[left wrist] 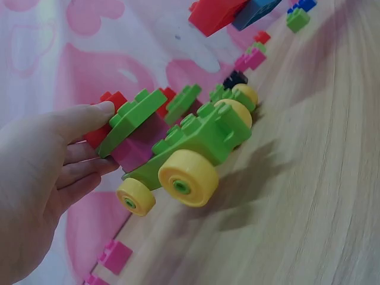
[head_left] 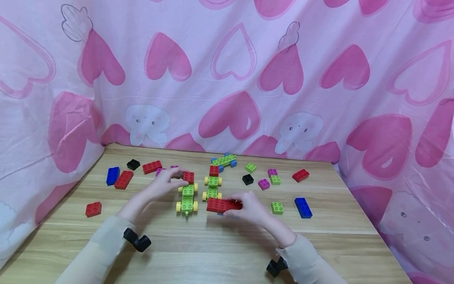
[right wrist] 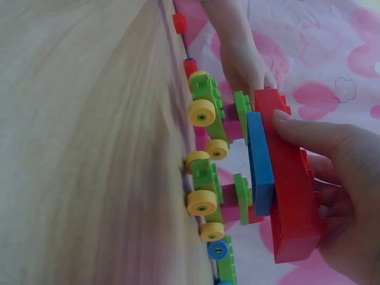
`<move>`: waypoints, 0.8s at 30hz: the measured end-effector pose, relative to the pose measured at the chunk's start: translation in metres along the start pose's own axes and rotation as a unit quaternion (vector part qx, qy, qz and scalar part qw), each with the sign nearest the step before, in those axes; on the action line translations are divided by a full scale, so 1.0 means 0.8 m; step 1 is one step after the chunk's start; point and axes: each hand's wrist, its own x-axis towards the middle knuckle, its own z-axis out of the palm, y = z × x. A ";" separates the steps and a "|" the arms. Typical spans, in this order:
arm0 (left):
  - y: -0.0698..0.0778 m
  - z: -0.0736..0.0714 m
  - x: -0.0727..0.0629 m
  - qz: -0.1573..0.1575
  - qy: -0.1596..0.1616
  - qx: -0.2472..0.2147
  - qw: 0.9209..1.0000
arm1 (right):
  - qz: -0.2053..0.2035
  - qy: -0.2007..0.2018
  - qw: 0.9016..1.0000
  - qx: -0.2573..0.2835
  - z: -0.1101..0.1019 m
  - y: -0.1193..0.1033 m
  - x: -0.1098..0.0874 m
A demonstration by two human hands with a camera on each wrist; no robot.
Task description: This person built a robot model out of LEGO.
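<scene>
My left hand (head_left: 166, 182) pinches the red brick (head_left: 188, 177) at the far end of a green toy car (head_left: 187, 202) with yellow wheels; in the left wrist view a magenta brick (left wrist: 141, 145) sits inside this car's stack. My right hand (head_left: 250, 208) holds a long red brick (head_left: 219, 205) above the table, thumb on one side and fingers on the studded side. A thin blue brick (right wrist: 259, 166) is fixed to the underside of that red brick. Between the hands, a second green car (head_left: 213, 192) with yellow wheels and a red brick (head_left: 214, 170) stands on the table.
Behind the cars stands a green wheeled base (head_left: 224, 161) with blue wheels. Loose red, blue (head_left: 113, 176), black and magenta bricks lie at the left. Green (head_left: 277, 208), magenta (head_left: 264, 184), black (head_left: 248, 179), red (head_left: 300, 175) and blue (head_left: 303, 208) bricks are scattered at the right. A heart-patterned curtain (head_left: 227, 90) borders the wooden table.
</scene>
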 end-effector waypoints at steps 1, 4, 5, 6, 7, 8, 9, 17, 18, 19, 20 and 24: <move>0.003 0.000 -0.001 0.006 0.002 0.001 1.000 | -0.002 0.004 1.000 -0.001 -0.002 -0.001 0.000; 0.013 0.000 -0.004 0.036 0.008 0.000 0.999 | -0.013 0.018 1.000 0.001 -0.007 -0.004 -0.001; 0.017 0.000 -0.005 0.048 0.009 -0.002 0.999 | -0.017 0.022 1.000 0.004 -0.009 -0.004 -0.001; 0.021 0.001 -0.007 0.055 0.010 -0.004 0.998 | -0.023 0.028 0.999 0.004 -0.010 -0.004 -0.002; 0.025 0.001 -0.009 0.063 0.008 -0.006 0.998 | -0.029 0.034 0.999 0.007 -0.012 -0.004 -0.002; 0.029 0.001 -0.011 0.068 0.007 -0.009 0.998 | -0.035 0.040 0.999 0.008 -0.013 -0.005 -0.002; 0.031 0.002 -0.012 0.073 0.006 -0.010 0.997 | -0.036 0.045 0.998 0.010 -0.015 -0.006 -0.002; 0.048 0.012 -0.023 0.094 -0.029 -0.027 0.995 | -0.047 0.067 0.996 0.023 -0.027 -0.016 -0.001; 0.049 0.014 -0.024 0.098 -0.035 -0.032 0.994 | -0.049 0.069 0.996 0.023 -0.028 -0.017 0.000; 0.050 0.016 -0.025 0.100 -0.043 -0.035 0.993 | -0.052 0.070 0.996 0.022 -0.029 -0.018 0.000; 0.051 0.018 -0.026 0.102 -0.050 -0.040 0.993 | -0.055 0.071 0.996 0.021 -0.029 -0.019 0.000; 0.053 0.027 -0.030 0.110 -0.075 -0.051 0.990 | -0.060 0.071 0.996 0.017 -0.030 -0.021 0.001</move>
